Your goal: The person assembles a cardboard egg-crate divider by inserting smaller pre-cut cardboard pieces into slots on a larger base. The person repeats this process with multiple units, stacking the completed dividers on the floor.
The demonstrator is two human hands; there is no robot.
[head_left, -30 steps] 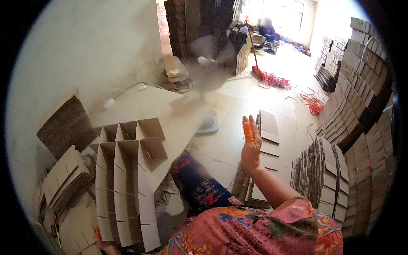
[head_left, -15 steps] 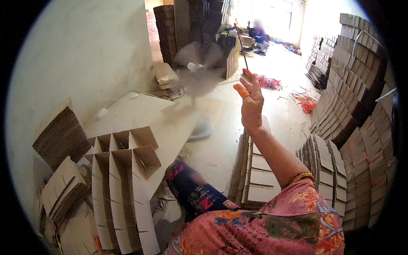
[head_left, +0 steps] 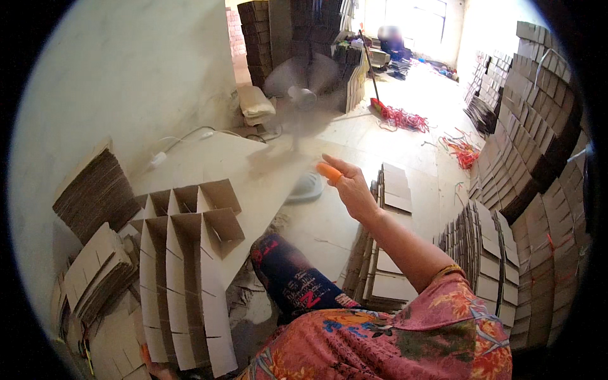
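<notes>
My right hand (head_left: 351, 190) is raised in mid-air over the floor, beside the table's right edge. Its fingers stretch out, one wearing an orange finger cover (head_left: 329, 171), and it holds nothing. A partly assembled cardboard divider (head_left: 185, 285), long slotted strips crossed by shorter ones, stands at the lower left. My left hand (head_left: 163, 372) shows only in part at the bottom edge, by the foot of those strips. Orange shows on it too; its fingers are mostly hidden. Slotted cardboard strips (head_left: 101, 272) lie stacked left of the divider, with a taller cardboard stack (head_left: 95, 193) behind.
A running fan (head_left: 304, 96) stands beyond the pale table (head_left: 209, 158), which carries a white cable. Bundled cardboard (head_left: 392, 190) stands right of my leg, and high stacks (head_left: 532, 114) line the right side. Red straps (head_left: 405, 119) lie on the floor. Another person (head_left: 391, 41) is far back.
My right hand has come down and to the left, from in front of the red straps to near the table's edge. The view has shifted slightly. Part of my left hand now shows.
</notes>
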